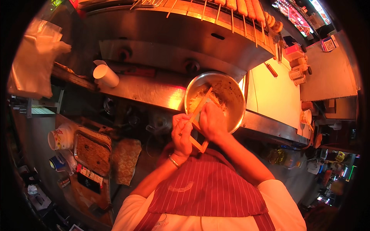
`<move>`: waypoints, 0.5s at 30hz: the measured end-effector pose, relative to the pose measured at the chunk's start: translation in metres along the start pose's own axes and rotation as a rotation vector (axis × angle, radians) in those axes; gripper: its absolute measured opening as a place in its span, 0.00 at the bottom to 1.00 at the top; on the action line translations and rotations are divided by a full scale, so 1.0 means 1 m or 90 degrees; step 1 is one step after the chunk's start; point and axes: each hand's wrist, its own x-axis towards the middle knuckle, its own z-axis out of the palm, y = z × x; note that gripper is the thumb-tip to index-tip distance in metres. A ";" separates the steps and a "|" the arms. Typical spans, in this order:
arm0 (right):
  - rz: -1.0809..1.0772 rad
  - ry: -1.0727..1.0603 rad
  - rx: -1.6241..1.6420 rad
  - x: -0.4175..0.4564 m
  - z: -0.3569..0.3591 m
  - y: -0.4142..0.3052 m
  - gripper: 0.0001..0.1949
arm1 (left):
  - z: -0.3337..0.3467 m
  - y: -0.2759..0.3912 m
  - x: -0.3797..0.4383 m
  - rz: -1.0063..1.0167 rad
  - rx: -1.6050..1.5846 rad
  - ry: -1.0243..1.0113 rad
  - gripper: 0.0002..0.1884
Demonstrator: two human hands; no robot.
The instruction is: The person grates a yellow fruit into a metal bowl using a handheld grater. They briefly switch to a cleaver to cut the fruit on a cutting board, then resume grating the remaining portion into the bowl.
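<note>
A round stainless steel bowl (pixel 240 106) stands at the counter's edge in front of me, with pale shredded food (pixel 196 99) at its bottom. My left hand (pixel 182 134) grips a flat-sided wooden frame (pixel 202 105), probably a grater or slicer, whose upper end reaches into the bowl. Over the frame's middle, inside the bowl's near side, lies my right hand (pixel 213 121), closed and turned palm down; what it holds is hidden beneath it. The frame's lower end points toward my striped red apron (pixel 208 187).
Skewered sausages (pixel 241 7) lie on a grill (pixel 179 26) beyond the bowl. A white paper cup (pixel 106 75) is on the steel ledge at left. A tray of brown food (pixel 92 153) sits lower left. Seasoning containers (pixel 297 70) line the right counter.
</note>
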 end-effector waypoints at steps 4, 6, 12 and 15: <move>-0.078 0.060 -0.040 0.012 0.009 0.026 0.05 | 0.002 0.007 -0.002 -0.035 -0.033 0.010 0.09; -0.058 0.085 -0.044 0.033 0.028 0.060 0.05 | 0.005 0.004 0.002 -0.022 -0.079 0.021 0.09; 0.000 -0.001 -0.011 0.004 0.009 0.015 0.04 | -0.001 -0.003 0.001 -0.004 -0.009 -0.002 0.08; -0.141 0.050 0.040 -0.006 -0.008 -0.005 0.06 | -0.001 -0.002 -0.001 -0.012 -0.004 0.005 0.07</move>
